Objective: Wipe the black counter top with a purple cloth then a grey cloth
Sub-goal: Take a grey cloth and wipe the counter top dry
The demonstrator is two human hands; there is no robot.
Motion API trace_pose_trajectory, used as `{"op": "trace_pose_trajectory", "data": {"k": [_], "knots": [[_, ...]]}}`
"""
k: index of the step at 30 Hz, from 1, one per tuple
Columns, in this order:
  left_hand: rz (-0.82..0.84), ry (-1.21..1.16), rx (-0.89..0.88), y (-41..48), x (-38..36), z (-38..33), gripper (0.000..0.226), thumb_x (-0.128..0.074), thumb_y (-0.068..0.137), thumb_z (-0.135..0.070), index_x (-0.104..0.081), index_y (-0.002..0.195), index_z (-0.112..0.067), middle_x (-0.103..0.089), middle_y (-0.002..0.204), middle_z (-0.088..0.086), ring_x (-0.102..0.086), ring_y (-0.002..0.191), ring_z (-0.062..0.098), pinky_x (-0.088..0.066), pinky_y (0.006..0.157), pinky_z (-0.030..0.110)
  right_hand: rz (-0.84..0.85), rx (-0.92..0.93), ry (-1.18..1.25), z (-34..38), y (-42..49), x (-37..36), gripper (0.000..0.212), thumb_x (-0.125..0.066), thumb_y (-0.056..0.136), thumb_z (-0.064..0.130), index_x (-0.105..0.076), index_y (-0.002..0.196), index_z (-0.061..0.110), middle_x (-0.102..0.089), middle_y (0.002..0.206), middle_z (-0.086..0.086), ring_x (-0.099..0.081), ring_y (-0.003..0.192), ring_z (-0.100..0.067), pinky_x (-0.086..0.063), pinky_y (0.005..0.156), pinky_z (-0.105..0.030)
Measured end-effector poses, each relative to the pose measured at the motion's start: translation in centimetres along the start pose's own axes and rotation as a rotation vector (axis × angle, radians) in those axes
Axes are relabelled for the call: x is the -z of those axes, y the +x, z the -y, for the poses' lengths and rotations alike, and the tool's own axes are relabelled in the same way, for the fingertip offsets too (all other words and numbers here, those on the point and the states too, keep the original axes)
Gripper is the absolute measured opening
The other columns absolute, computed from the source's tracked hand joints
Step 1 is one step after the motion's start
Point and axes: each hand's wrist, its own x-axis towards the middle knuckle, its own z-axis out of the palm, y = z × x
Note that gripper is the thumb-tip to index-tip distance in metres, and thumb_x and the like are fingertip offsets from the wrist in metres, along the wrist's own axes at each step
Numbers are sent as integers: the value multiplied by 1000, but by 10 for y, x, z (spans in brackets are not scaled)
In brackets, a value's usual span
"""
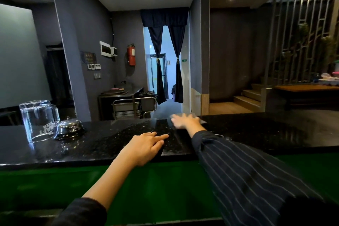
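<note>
Right hand flat, blurred, pressing grey cloth at counter far edge; left hand flat.

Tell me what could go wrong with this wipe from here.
1. The right hand presses the grey cloth at the far edge of the black counter; a further push might send the cloth off the back.
2. The upturned glass mugs and the bell stand on the counter to the left; a wide sweep that way could knock them.
</note>
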Motion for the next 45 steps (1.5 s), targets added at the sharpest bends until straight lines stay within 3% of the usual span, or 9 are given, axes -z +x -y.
{"op": "trace_pose_trajectory", "data": {"k": [5, 7, 10, 17, 22, 31, 37, 41, 45], "knots": [[-259, 23, -91, -29, 10, -13, 50, -28, 90, -35, -70, 94, -9, -71, 104, 15, -63, 97, 32, -47, 84, 37, 108, 363, 2, 80, -44, -7, 57, -17, 97, 61, -12, 151, 44, -8, 164, 0, -7, 150, -33, -3, 116, -61], [-330, 132, -161, -50, 9, -1, 45, -33, 93, -32, -70, 101, -9, -71, 103, 12, -65, 97, 30, -50, 86, 36, 152, 421, -7, 71, -49, -7, 67, -11, 89, 70, -10, 151, 45, -5, 164, 4, -4, 151, -30, -1, 117, -61], [-367, 221, 2, -89, 5, 54, 51, -23, 97, -44, -58, 128, -24, -65, 125, 3, -60, 116, 23, -41, 102, 46, 145, 338, 66, 38, -45, -5, 62, -15, 91, 63, -10, 151, 47, -5, 163, 7, -5, 151, -27, 0, 118, -60], [-542, 52, 277, -118, -22, 73, 54, -15, 92, -50, -53, 120, -25, -55, 119, -3, -45, 115, 20, -18, 102, 36, -2, 35, 25, 39, -34, -11, 56, -17, 100, 51, -15, 154, 36, -11, 164, -2, -11, 149, -33, -5, 118, -56], [-481, 35, 236, -118, -20, 82, 67, -7, 85, -57, -46, 126, -22, -45, 119, -3, -37, 118, 18, -14, 108, 36, 3, 27, 14, 95, -23, -12, 55, -20, 99, 53, -16, 152, 40, -14, 163, -8, -14, 147, -37, -10, 116, -56], [-353, 145, 194, -130, -9, 95, 67, -6, 83, -61, -35, 136, -31, -42, 135, -5, -35, 129, 17, -15, 107, 34, 151, 625, 41, 194, -89, -19, 48, -17, 100, 54, -16, 148, 52, -8, 164, 7, -5, 150, -26, 1, 115, -62], [-137, 230, 289, -174, 0, 147, 72, -10, 80, -69, 13, 144, -45, -4, 159, -3, 5, 148, 20, 10, 114, 53, 58, 347, 153, 87, -61, -16, 71, 2, 80, 68, -9, 148, 53, -14, 163, 7, -16, 149, -26, -11, 119, -57], [-42, 217, 286, -164, 8, 139, 77, -36, 90, -60, 25, 136, -51, 12, 160, 0, 17, 146, 26, 15, 109, 60, -32, -6, 70, 96, -59, -20, 54, -17, 99, 51, -18, 152, 39, -15, 163, -5, -15, 147, -37, -10, 117, -57], [-60, 202, 318, -163, 8, 138, 93, -51, 85, -54, 23, 141, -45, 12, 160, -3, 19, 146, 25, 17, 108, 61, -40, 153, 32, 174, -86, -24, 52, -23, 98, 44, -23, 150, 43, -18, 162, -9, -17, 145, -40, -13, 112, -58]]}}
